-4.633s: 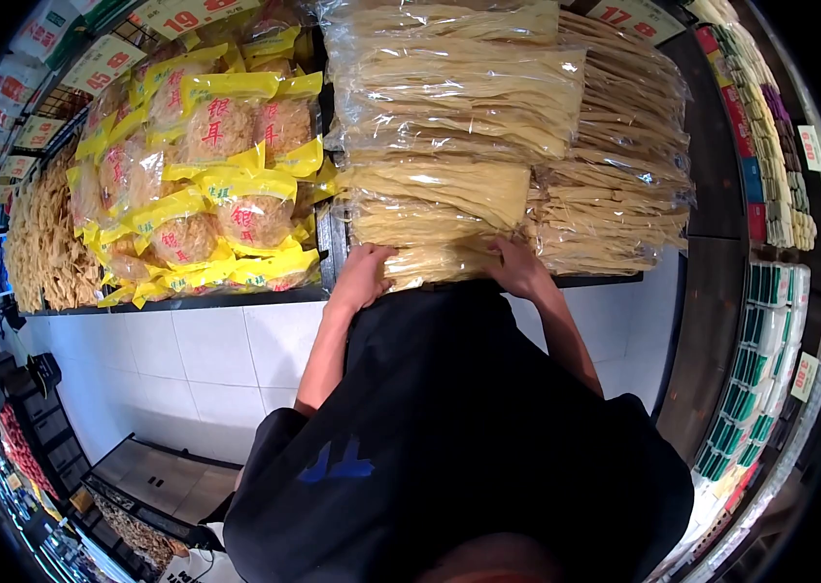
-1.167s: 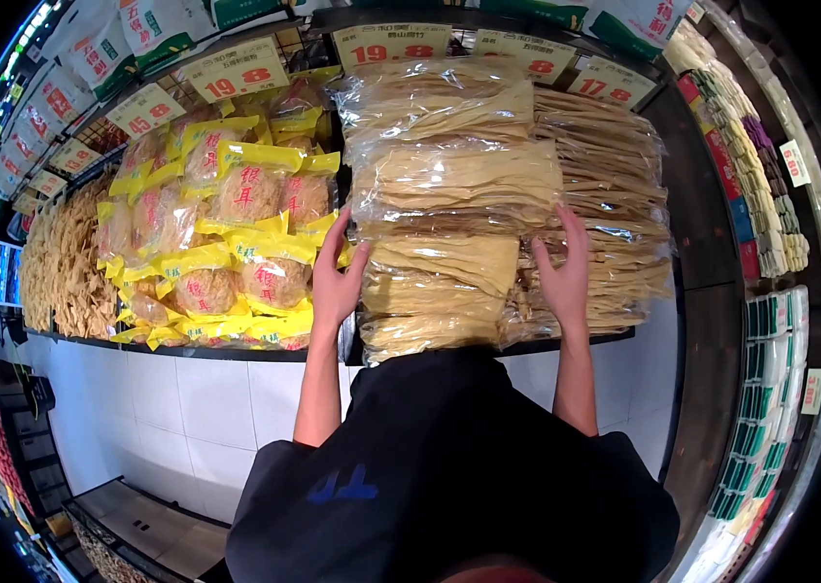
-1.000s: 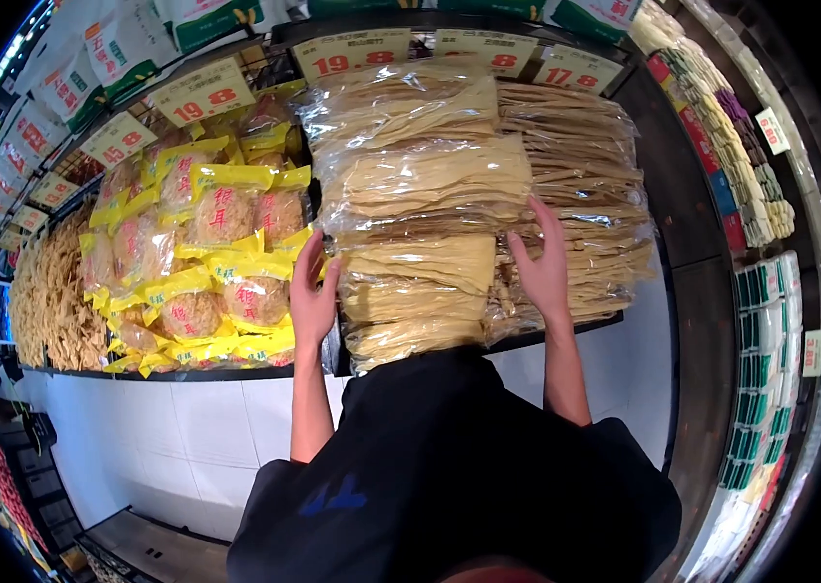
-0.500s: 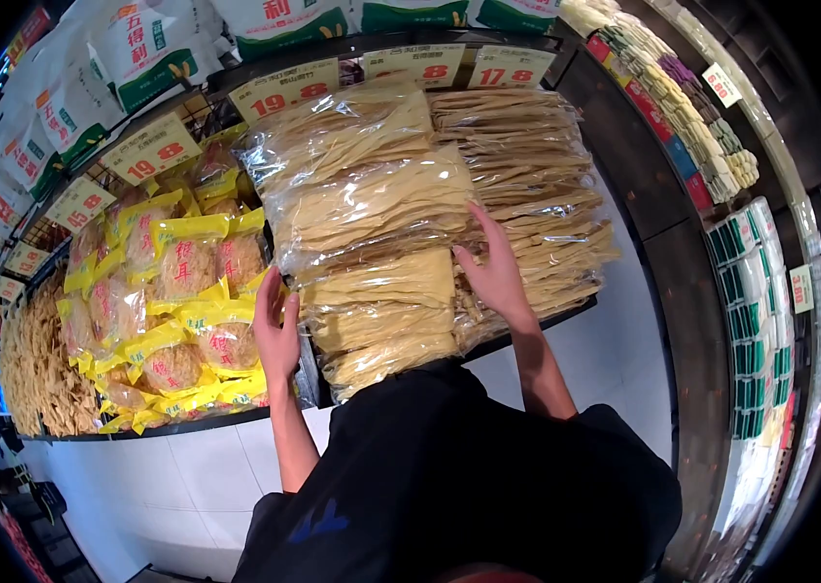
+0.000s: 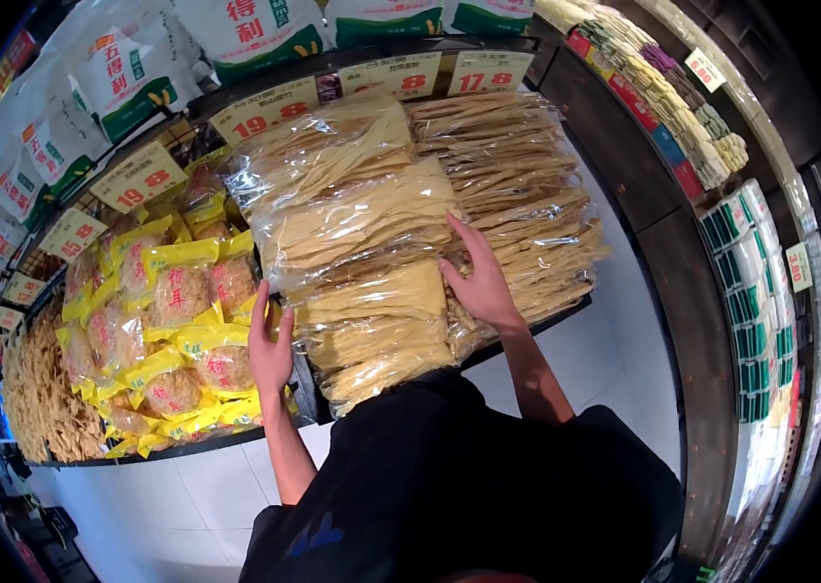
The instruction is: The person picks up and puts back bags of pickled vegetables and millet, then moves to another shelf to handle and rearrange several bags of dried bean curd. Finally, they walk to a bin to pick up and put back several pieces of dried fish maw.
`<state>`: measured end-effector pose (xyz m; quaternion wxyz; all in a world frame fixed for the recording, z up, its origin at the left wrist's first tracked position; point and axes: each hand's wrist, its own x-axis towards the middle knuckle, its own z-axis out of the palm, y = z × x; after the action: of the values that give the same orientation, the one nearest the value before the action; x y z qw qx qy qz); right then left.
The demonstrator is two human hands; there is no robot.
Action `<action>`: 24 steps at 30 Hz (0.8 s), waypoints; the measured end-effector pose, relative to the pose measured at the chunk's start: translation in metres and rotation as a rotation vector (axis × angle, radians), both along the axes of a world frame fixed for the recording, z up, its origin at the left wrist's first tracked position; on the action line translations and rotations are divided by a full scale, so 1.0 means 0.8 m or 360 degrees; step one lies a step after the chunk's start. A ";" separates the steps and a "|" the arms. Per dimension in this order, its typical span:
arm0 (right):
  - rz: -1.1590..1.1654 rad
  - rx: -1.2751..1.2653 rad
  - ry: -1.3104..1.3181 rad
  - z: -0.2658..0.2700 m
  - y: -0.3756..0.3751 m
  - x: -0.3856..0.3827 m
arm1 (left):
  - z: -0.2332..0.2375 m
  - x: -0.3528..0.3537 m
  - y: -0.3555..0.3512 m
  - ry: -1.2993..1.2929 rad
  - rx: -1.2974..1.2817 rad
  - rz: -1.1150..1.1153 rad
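Observation:
Clear plastic bags of pale yellow dried bean curd sticks (image 5: 357, 228) lie stacked in the display bin before me. My left hand (image 5: 270, 350) is at the left side of the stack, thumb and fingers apart, beside the bin's edge and the yellow-topped bags. On the other side, my right hand (image 5: 481, 287) lies with its fingers spread at the right edge of the pale bags, where they meet a darker row of bagged bean curd sticks (image 5: 503, 165). Both hands seem to touch the plastic lightly; neither grips anything.
Yellow bags of dried white fungus (image 5: 177, 291) fill the neighbouring bin, with loose brown dried goods (image 5: 51, 389) further left. Behind stand flour sacks (image 5: 129, 73) and price signs (image 5: 270, 110). Shelves with packed noodles (image 5: 746, 301) line the right.
The whole view has shifted slightly, so the shelves sit a little further left. Both hands are slightly nearer my body, still at either side of the pale bags, which look undisturbed.

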<state>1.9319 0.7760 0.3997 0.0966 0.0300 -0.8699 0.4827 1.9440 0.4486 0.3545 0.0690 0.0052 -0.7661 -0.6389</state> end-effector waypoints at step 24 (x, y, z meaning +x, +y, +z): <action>-0.0015 0.0209 -0.0060 -0.011 -0.001 -0.022 | -0.017 -0.028 0.008 0.0179 -0.0606 0.0114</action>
<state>1.9143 0.7756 0.3905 0.0803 0.0232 -0.9016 0.4245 1.9215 0.4547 0.3412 0.1341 -0.0165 -0.8673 -0.4791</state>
